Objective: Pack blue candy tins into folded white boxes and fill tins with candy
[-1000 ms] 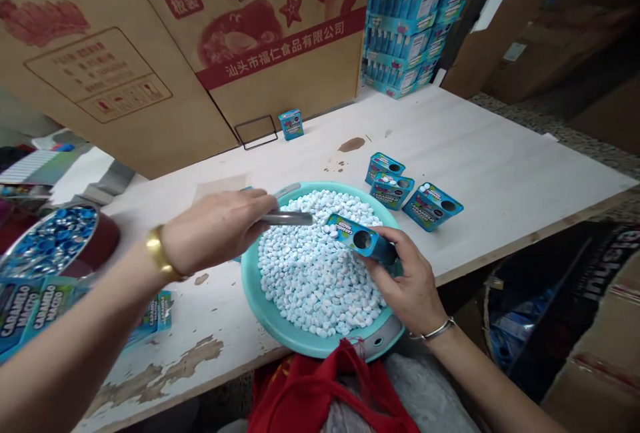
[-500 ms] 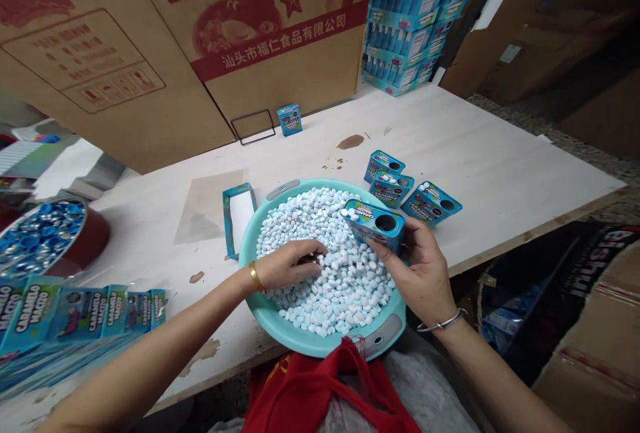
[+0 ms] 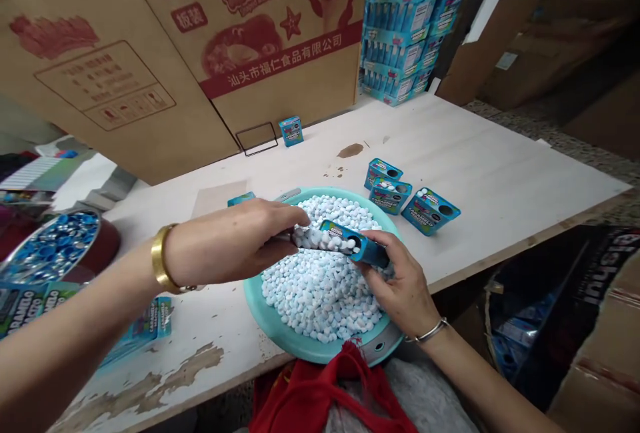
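We have our left grip [image 3: 260, 236] closed on a scoop [image 3: 313, 248] of candies [image 3: 330, 241] reaching toward three o'clock to the hole [image 3: 354, 241] of the box [image 3: 374, 253], which our right grip [image 3: 403, 279], the nearer, clasps above the tub [image 3: 260, 323], long axis from ten to four o'clock.

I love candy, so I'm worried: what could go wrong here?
The candies heaped in the left hand's scoop might miss the blue box's round hole and drop into the basin. If the right hand slips or tilts, that box could fall too. And a bump might topple the three small boxes standing beside the basin.
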